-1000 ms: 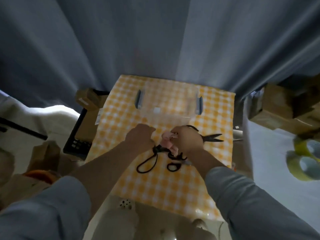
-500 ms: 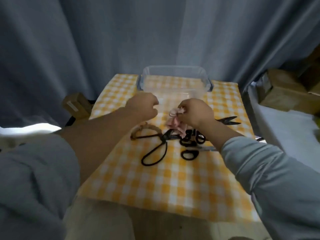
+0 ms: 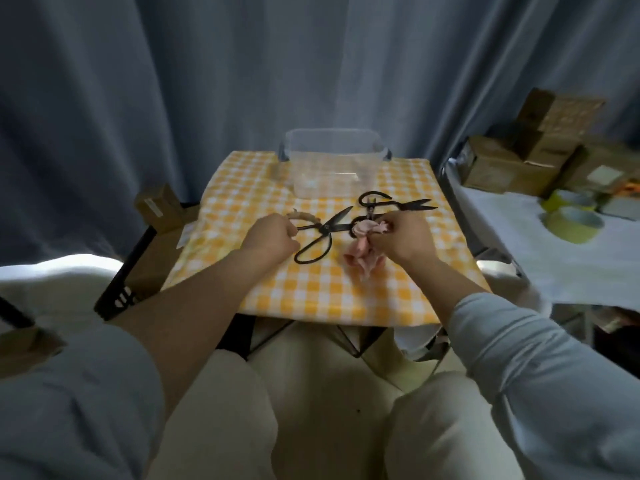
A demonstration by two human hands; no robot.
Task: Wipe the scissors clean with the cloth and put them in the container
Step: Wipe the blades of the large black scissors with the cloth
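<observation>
Scissors number at least two pairs on the surface (image 3: pixel 311 296), which is covered in a yellow-and-white check. The large scissors (image 3: pixel 325 227) are black with two long loop handles, and their blades are spread apart. One blade points up and to the right, and the other runs right toward the cloth (image 3: pixel 362 256). The second scissors (image 3: pixel 412 204) lie farther back and to the right, near the container, with their tips pointing right. Between the two pairs sit small dark shapes, too blurred to count or name.

The left hand (image 3: pixel 273 237) holds the large scissors, its grip curled round the upper loop, which is wrapped in something tan. The lower loop lies just beside that hand. The right hand (image 3: pixel 401 240) has its grip closed on the one pink cloth. Part of the cloth is bunched at the fingertips where the lower blade ends, and the rest hangs down crumpled onto the check. Whether the cloth wraps the blade cannot be told.

One clear container (image 3: pixel 332 168) with a dark handle at each end stands at the far edge of the surface, apart from both hands.

A grey-blue curtain (image 3: pixel 207 81) hangs behind. To the right, several cardboard boxes (image 3: pixel 512 164) are stacked, with two yellow tape rolls (image 3: pixel 571 225) in front of them.
</observation>
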